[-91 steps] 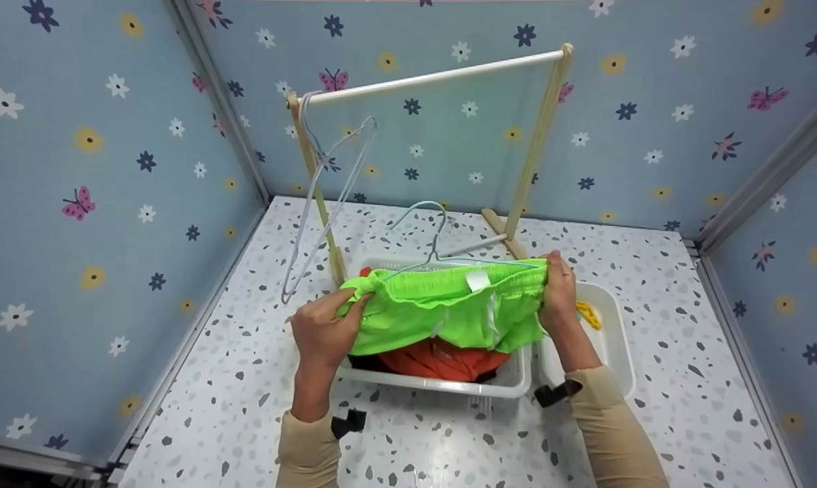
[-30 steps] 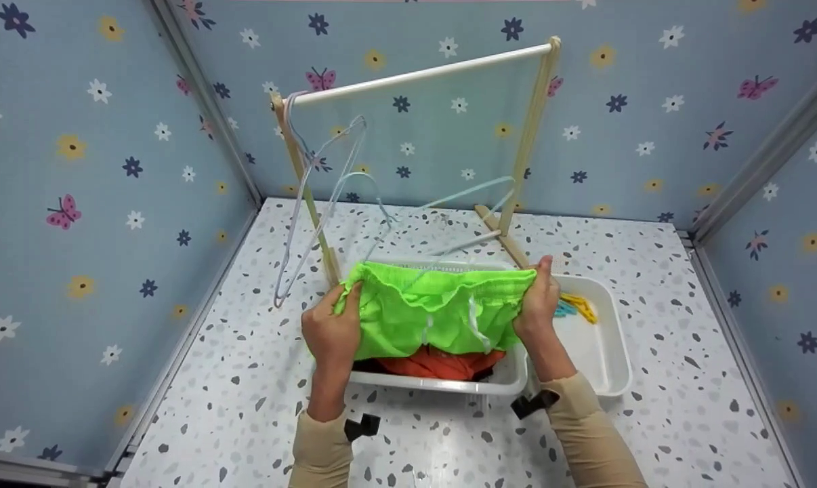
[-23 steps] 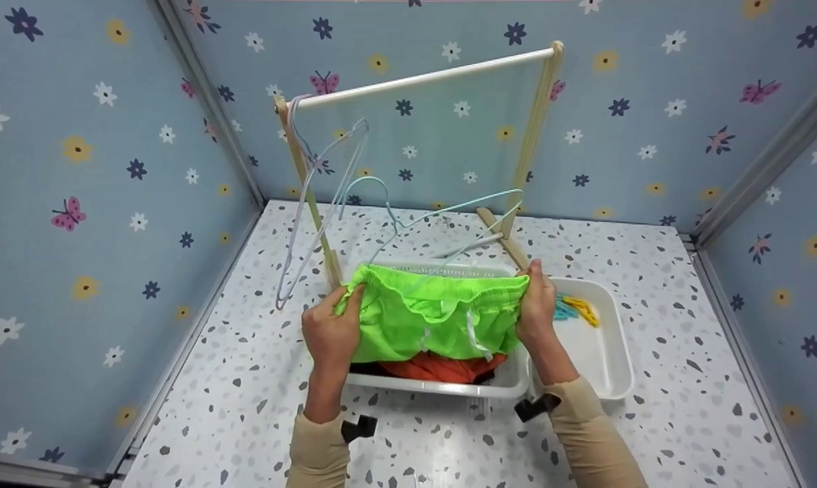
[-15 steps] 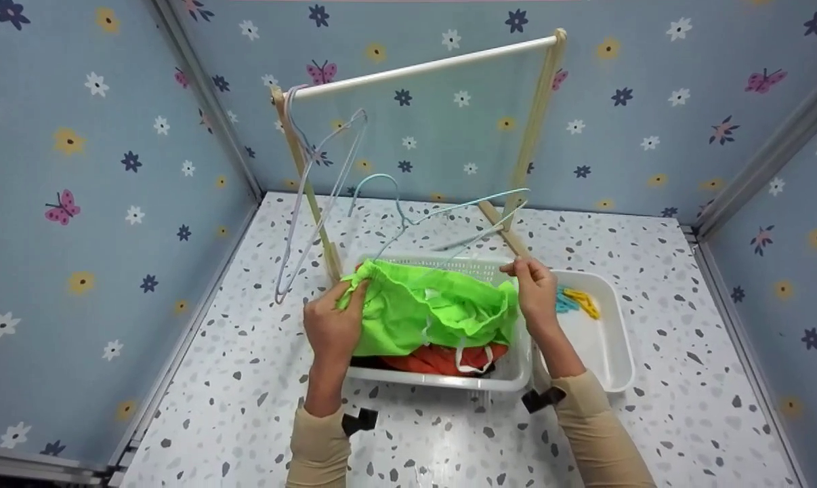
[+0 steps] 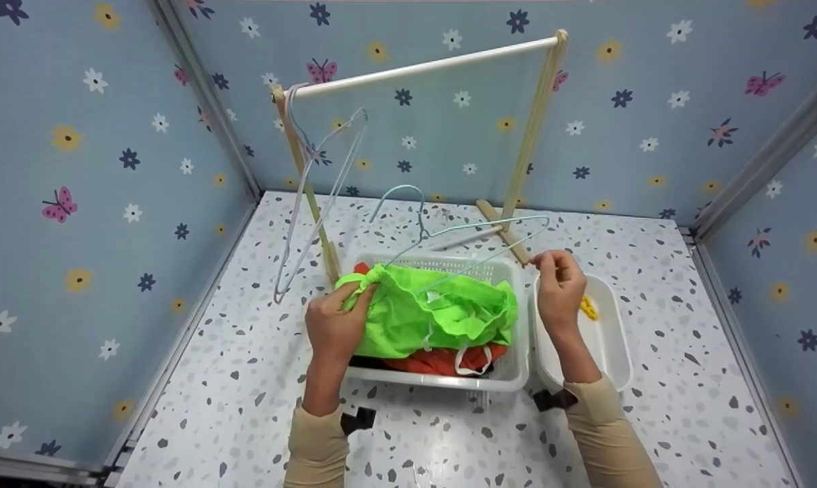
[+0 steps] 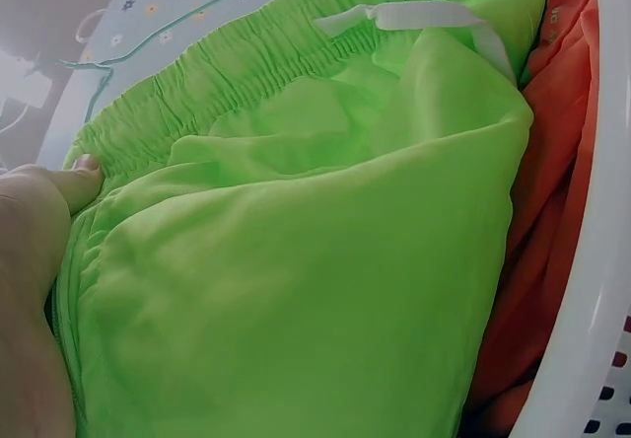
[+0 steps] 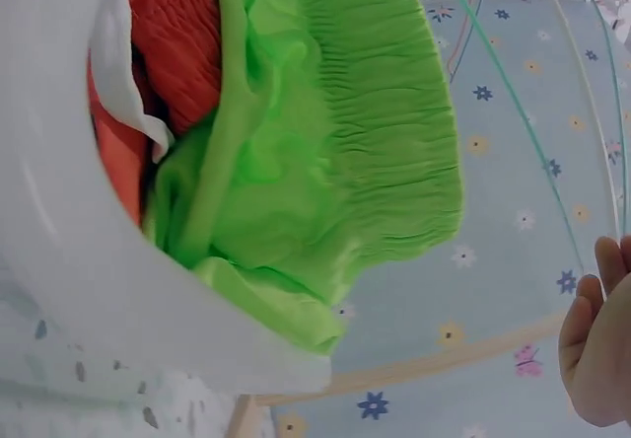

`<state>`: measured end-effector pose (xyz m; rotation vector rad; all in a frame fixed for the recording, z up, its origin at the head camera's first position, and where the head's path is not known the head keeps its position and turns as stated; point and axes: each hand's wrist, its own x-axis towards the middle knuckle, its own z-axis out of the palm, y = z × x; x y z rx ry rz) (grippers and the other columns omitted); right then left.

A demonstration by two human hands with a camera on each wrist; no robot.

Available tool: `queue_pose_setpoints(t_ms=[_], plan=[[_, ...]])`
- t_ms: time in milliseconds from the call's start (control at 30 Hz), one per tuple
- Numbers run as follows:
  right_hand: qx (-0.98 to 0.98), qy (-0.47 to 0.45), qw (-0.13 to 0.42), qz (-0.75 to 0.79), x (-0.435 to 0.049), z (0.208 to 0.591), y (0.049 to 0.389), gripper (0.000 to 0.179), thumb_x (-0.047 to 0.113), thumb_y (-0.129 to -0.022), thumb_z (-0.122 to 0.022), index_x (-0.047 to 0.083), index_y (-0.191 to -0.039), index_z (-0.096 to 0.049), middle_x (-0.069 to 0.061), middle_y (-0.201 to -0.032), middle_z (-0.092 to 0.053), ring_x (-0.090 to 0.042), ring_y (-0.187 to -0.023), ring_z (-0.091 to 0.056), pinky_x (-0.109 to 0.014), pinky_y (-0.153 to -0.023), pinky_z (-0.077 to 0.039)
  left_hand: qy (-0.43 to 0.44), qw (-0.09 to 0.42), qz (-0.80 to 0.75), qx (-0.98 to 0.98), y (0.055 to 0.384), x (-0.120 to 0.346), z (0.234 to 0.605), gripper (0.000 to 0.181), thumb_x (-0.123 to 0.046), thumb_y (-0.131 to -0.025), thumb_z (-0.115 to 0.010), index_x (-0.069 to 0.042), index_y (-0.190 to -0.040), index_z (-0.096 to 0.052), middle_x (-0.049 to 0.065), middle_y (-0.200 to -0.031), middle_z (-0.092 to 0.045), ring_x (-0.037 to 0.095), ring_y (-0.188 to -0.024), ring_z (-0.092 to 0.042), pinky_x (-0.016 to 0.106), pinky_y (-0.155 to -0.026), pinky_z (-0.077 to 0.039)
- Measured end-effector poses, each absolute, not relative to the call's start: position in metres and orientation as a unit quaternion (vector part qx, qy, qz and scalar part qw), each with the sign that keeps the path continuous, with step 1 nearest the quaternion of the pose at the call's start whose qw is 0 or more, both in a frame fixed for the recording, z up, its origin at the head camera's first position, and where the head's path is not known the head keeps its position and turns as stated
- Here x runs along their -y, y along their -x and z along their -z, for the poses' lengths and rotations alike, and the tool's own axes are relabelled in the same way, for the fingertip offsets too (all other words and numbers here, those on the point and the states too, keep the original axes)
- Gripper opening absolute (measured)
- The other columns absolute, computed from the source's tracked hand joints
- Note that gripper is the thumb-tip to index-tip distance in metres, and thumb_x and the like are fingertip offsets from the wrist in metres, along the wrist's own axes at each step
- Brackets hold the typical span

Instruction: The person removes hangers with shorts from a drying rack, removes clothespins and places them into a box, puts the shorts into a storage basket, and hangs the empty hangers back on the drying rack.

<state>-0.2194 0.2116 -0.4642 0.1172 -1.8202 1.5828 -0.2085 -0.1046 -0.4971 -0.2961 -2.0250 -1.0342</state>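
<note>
Bright green shorts [image 5: 402,325] with an elastic waistband and white drawstring lie across the clothes in a white basket [image 5: 435,383]. My left hand [image 5: 334,325] pinches the left end of the waistband, its thumb on the fabric in the left wrist view. A teal wire hanger [image 5: 423,234] leans with its left arm going down into the shorts; the end of that arm is hidden. Its right arm sticks out over the basket's back right. Just below that right end, my right hand [image 5: 561,291] has loosely bent fingers, off the shorts, with no grip on the hanger visible.
A rack with a white rod [image 5: 422,68] stands behind the basket. Pale hangers [image 5: 293,230] hang at its left end. Red-orange clothing [image 5: 422,362] lies under the shorts. A white tray [image 5: 601,352] at right holds yellow clothespins [image 5: 588,308].
My right hand has let go of the waistband's right end and moved right. That end has sagged into the basket. The hanger has shifted right and lower over the last half second.
</note>
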Motion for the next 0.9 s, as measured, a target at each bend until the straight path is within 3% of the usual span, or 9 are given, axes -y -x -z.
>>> queue_pose_setpoints(t_ms=[100,267,367,467,667,833,900], plan=[[0.725,-0.082,0.395,-0.558,-0.21,0.459,0.218,0.011,-0.013,-0.092,-0.051,-0.015,-0.093,-0.061,-0.025,-0.086,-0.063,-0.024,-0.08,-0.057,-0.024,-0.07,-0.042,0.134,0.415,0.399,0.806,0.21,0.105,0.496,0.011,-0.019,-0.079,-0.082,-0.01,-0.081,-0.077,0.003,-0.067,-0.069,0.018,-0.045,-0.056,0.036,-0.047,-0.045],[0.751,-0.148,0.455,-0.456,-0.216,0.466,0.226,0.022,-0.014,-0.083,-0.062,-0.008,-0.104,-0.066,-0.02,-0.101,-0.066,-0.033,-0.094,-0.057,-0.033,-0.085,-0.04,0.185,0.404,0.402,0.801,0.211,0.104,0.495,0.011,-0.017,-0.078,-0.082,-0.009,-0.082,-0.077,0.004,-0.067,-0.07,0.018,-0.047,-0.059,0.034,-0.047,-0.046],[0.768,-0.179,0.458,-0.41,-0.222,0.466,0.225,0.033,-0.007,-0.081,-0.068,-0.004,-0.114,-0.065,-0.015,-0.115,-0.065,-0.033,-0.107,-0.055,-0.043,-0.096,-0.036,0.217,0.39,0.415,0.793,0.211,0.102,0.497,0.011,-0.016,-0.077,-0.083,-0.008,-0.083,-0.078,0.004,-0.07,-0.071,0.016,-0.051,-0.062,0.033,-0.049,-0.048],[0.784,-0.214,0.438,-0.385,-0.228,0.461,0.218,0.039,0.001,-0.083,-0.069,-0.001,-0.121,-0.063,-0.013,-0.121,-0.063,-0.033,-0.113,-0.053,-0.049,-0.099,-0.034,0.247,0.374,0.433,0.782,0.211,0.1,0.499,0.011,-0.013,-0.076,-0.083,-0.008,-0.085,-0.078,0.003,-0.074,-0.072,0.014,-0.055,-0.065,0.03,-0.051,-0.05],[0.814,-0.284,0.39,-0.324,-0.239,0.449,0.202,0.034,0.0,-0.085,-0.071,0.005,-0.119,-0.067,-0.01,-0.109,-0.066,-0.03,-0.098,-0.06,-0.045,-0.084,-0.044,0.284,0.349,0.455,0.769,0.215,0.096,0.501,0.013,-0.014,-0.078,-0.083,-0.008,-0.089,-0.079,0.002,-0.081,-0.074,0.012,-0.065,-0.068,0.028,-0.059,-0.053],[0.791,-0.307,0.423,-0.317,-0.249,0.45,0.196,0.015,0.009,-0.092,-0.067,0.009,-0.104,-0.076,-0.006,-0.086,-0.068,-0.022,-0.072,-0.062,-0.035,-0.061,-0.046,0.307,0.327,0.459,0.767,0.219,0.09,0.5,0.012,-0.015,-0.081,-0.08,-0.01,-0.092,-0.079,0.0,-0.085,-0.074,0.009,-0.071,-0.069,0.028,-0.064,-0.054],[0.779,-0.304,0.444,-0.321,-0.253,0.452,0.195,0.016,0.017,-0.096,-0.063,0.009,-0.1,-0.077,-0.006,-0.081,-0.067,-0.021,-0.065,-0.06,-0.034,-0.056,-0.044,0.317,0.317,0.458,0.768,0.222,0.087,0.5,0.012,-0.015,-0.083,-0.078,-0.01,-0.093,-0.078,0.001,-0.087,-0.074,0.009,-0.074,-0.069,0.028,-0.066,-0.054]])
